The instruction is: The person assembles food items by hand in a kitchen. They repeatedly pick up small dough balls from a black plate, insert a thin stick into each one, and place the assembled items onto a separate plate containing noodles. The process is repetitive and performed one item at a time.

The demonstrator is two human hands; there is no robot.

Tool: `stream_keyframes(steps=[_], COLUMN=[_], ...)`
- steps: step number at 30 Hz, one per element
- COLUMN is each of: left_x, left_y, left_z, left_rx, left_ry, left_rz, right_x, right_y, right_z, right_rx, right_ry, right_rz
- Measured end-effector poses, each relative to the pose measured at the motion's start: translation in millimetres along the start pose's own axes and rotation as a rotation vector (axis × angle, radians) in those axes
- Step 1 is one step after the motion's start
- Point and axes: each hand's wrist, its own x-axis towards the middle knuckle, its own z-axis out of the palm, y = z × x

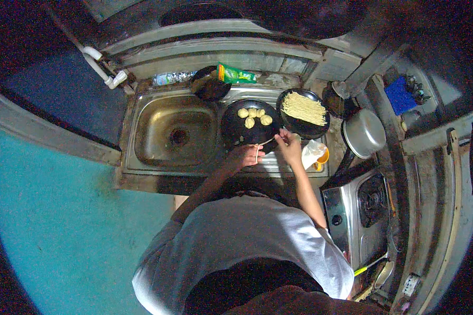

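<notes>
A thin pale dough strand stretches between my hands at the near edge of a round black plate. My left hand has its fingers curled, with one end of the strand lying along them. The other end is pinched in the fingertips of my right hand. Several round, pale dough balls sit on the far part of this plate. To its right, a second black plate bears a heap of long pale dough strips, laid side by side.
Left of the plates is a steel sink basin. A plastic bottle, a dark pan and a green packet line the back. At right are a white bag, an orange cup, a metal pot and a gas stove.
</notes>
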Motion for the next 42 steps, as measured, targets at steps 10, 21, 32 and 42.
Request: stream_keyframes(steps=[10, 21, 32, 42], left_x=[-24.6, -21.0, -25.8, -28.5], left_y=[9.8, 13.8, 17.2, 15.7], left_z=[22.8, 33.9, 35.3, 33.4], left_rx=[0.384, 0.778, 0.78, 0.702], left_ry=[0.018, 0.188, 0.108, 0.073], left_rz=[0.126, 0.143, 0.164, 0.147], right_x=[-43.1, -44.5, -45.5, -44.7], right_y=[-20.0, -7.0, -1.6, 10.4], right_z=[21.2, 34.9, 33.9, 40.1], right_rx=[0.509, 0.926, 0.945, 0.917], right_ry=[-0.478, -0.576, -0.492, -0.547], right_rz=[0.598, 0.759, 0.82, 0.766])
